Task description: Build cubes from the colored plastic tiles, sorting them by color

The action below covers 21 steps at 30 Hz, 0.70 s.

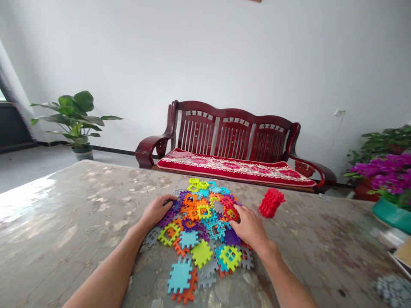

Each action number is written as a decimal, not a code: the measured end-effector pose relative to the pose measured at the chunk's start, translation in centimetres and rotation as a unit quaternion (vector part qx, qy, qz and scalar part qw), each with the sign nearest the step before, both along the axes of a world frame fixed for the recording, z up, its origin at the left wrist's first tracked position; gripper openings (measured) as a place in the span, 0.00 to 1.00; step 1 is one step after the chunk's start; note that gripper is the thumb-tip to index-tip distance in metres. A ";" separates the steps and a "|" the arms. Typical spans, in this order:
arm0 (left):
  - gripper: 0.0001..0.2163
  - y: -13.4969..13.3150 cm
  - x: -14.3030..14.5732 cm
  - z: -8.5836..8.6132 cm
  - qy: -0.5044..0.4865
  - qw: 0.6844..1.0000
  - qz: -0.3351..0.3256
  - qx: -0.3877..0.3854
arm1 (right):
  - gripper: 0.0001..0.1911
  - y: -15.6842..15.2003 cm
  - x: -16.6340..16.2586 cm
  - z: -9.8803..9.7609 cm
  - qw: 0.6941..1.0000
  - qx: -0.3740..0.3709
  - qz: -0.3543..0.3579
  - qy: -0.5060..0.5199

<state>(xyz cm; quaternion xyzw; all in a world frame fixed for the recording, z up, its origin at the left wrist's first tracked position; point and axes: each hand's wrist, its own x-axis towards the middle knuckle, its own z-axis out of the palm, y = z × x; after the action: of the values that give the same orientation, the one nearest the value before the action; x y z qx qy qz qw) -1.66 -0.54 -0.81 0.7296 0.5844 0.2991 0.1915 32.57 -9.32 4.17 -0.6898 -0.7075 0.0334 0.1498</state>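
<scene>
A heap of interlocking plastic tiles [201,253] with notched edges lies on the table, in orange, purple, blue, lime, grey and red. My left hand [157,210] rests at the heap's left side, fingers stretched out, beside purple tiles [166,219]; it holds nothing visible. At the right side, my right hand [248,226] has its thumb and index finger at the edges of a red window tile [231,214], its other fingers partly hidden. A plain purple tile [232,236] lies just below the thumb. Right of the heap stands a stack of red tiles [271,202].
The table [96,214] has a glossy patterned cover. Behind it stands a dark red wooden bench [231,132] with a red floral cushion. A potted plant [77,115] is at the far left. Purple flowers [390,173] in a teal pot [391,214] stand at the right.
</scene>
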 end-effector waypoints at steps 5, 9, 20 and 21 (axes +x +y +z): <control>0.16 0.1 -0.1 -0.2 0.001 1.000 0.000 0.001 | 0.30 0.1 -0.1 -0.3 1.000 0.006 0.016 -0.008; 0.16 0.1 -0.1 -0.2 0.000 1.000 0.000 0.003 | 0.27 0.2 -0.1 -0.5 1.000 0.022 0.009 -0.013; 0.17 -0.3 0.2 0.5 0.009 1.000 0.003 0.005 | 0.24 0.7 0.7 0.2 0.988 0.139 0.013 0.069; 0.17 -0.4 0.2 0.6 0.010 1.000 0.004 0.004 | 0.24 0.9 1.2 0.4 0.984 0.159 0.007 0.082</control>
<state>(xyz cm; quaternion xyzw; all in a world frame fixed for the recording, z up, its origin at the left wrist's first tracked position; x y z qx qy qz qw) -1.45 -0.90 -0.20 0.7312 0.5878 0.2949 0.1811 33.73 -8.46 4.61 -0.6473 -0.6938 -0.0222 0.3149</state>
